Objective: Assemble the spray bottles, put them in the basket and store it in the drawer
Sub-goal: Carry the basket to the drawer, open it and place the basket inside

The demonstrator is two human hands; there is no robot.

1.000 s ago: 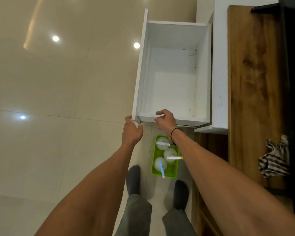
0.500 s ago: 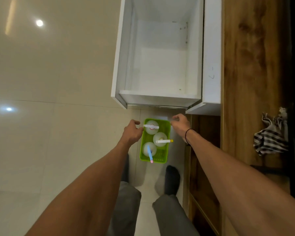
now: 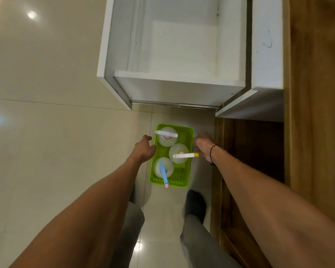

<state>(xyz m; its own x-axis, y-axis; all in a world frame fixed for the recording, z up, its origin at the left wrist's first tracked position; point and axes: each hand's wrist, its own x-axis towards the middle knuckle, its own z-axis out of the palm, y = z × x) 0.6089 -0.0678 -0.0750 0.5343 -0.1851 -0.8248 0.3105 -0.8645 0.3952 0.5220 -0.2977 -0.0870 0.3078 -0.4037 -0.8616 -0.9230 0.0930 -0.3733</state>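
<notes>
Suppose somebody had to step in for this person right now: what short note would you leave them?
Left hand: open, at the left rim of the green basket, no firm grip visible.
Right hand: at the right rim; grip unclear.
Basket sits on the floor below the open white drawer, which looks empty.
Done: three spray bottles assembled and standing in the basket; drawer pulled out.
Left: lift the basket into the drawer, then close it.
</notes>
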